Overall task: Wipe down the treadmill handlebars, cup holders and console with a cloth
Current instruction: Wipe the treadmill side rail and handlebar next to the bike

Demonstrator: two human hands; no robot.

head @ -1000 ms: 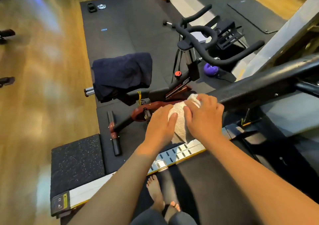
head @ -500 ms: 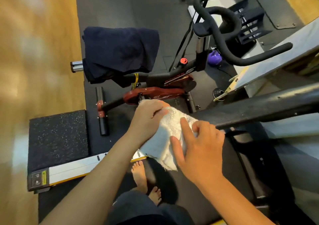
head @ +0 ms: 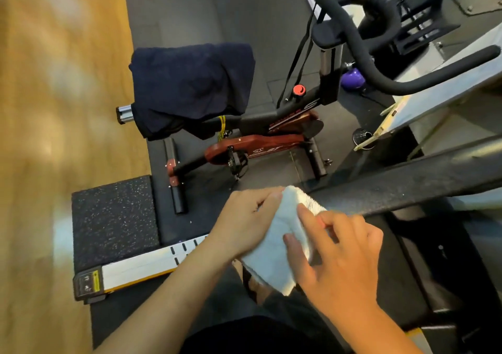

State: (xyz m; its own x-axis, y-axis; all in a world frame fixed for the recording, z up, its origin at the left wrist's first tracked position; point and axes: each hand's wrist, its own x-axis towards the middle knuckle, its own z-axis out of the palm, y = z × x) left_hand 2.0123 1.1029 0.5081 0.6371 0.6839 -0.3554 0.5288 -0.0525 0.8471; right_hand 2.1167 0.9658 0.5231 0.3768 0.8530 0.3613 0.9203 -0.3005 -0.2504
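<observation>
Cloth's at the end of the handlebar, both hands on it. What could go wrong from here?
1. The cloth sits only at the handlebar's near end, with most of it hanging off, so the next stroke may miss the bar.
2. The right hand only lays straight fingers on it while the left hand pinches one edge, so it could slip and drop.
3. The bike stands close on the left; a wide left-elbow swing might hit it.
</observation>
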